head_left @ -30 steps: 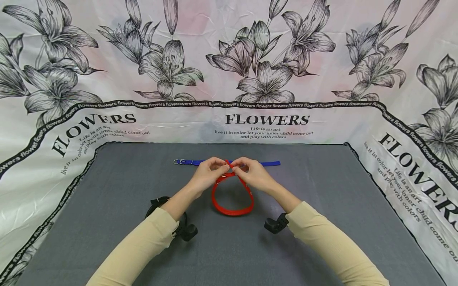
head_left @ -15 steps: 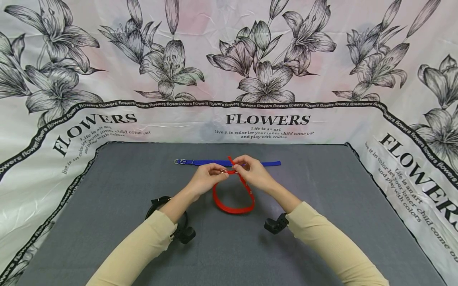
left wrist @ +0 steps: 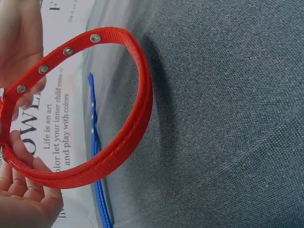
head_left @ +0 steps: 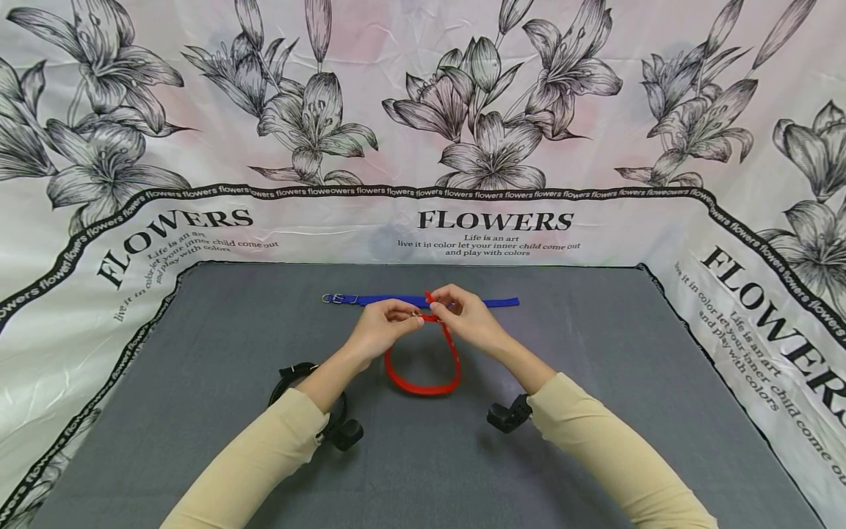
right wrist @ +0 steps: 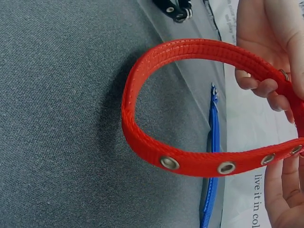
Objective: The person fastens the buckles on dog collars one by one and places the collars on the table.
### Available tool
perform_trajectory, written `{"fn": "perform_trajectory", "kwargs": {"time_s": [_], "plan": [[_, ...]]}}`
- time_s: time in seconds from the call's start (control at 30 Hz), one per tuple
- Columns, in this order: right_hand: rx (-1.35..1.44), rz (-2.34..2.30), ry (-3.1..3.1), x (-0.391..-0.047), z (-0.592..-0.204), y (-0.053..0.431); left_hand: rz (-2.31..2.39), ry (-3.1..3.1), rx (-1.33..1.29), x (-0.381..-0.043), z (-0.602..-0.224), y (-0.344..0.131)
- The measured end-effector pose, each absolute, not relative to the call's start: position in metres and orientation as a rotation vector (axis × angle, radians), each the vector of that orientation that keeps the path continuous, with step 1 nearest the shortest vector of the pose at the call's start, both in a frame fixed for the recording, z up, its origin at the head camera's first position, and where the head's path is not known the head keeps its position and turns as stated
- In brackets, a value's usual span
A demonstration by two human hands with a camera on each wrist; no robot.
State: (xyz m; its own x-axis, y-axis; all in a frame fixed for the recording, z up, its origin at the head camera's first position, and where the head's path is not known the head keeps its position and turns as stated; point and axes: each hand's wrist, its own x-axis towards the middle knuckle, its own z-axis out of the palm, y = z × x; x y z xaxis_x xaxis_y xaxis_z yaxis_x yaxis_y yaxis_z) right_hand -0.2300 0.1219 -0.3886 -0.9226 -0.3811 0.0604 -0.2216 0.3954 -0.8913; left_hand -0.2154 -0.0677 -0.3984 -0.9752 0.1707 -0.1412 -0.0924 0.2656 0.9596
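A red pet collar (head_left: 423, 389) with metal eyelets hangs as a closed loop between both hands, above the grey table. My left hand (head_left: 383, 328) pinches it by the buckle end, where a bit of metal shows at the fingertips. With thumb and fingers my right hand (head_left: 465, 312) pinches the strap's free end, whose red tip pokes up past them. In the left wrist view the collar (left wrist: 109, 161) forms a wide oval with eyelets along its upper stretch. Seen from the right wrist, the collar (right wrist: 190, 166) shows its eyelets below; the buckle is mostly hidden by fingers.
Behind the hands a blue collar (head_left: 500, 303) lies stretched straight across the table (head_left: 595, 353). A black collar (head_left: 286, 383) lies coiled by the left forearm, partly covered by it. A flower-printed cloth (head_left: 330, 228) encloses the table's back and sides.
The hands were together at the strap's tip; the left has since lowered slightly to the buckle and the right has moved a little up. The hanging loop swung right, then back left.
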Motion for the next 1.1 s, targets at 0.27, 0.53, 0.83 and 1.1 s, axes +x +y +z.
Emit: {"fn": "perform_trajectory", "kwargs": {"time_s": [0.27,0.53,0.83,1.1], "plan": [[-0.538,-1.516,2.493,-0.230,-0.387,0.122,1.789,2.299,0.093,-0.216,-0.398,-0.068],[-0.568,-1.430,2.493,-0.229,-0.382,0.124,1.792,2.316,0.130,-0.214,-0.394,-0.065],[-0.608,-1.357,2.467,-0.230,-0.379,0.127,1.777,2.328,0.144,-0.215,-0.390,-0.064],[-0.608,-1.338,2.421,-0.230,-0.376,0.128,1.784,2.315,0.140,-0.215,-0.388,-0.065]]}}
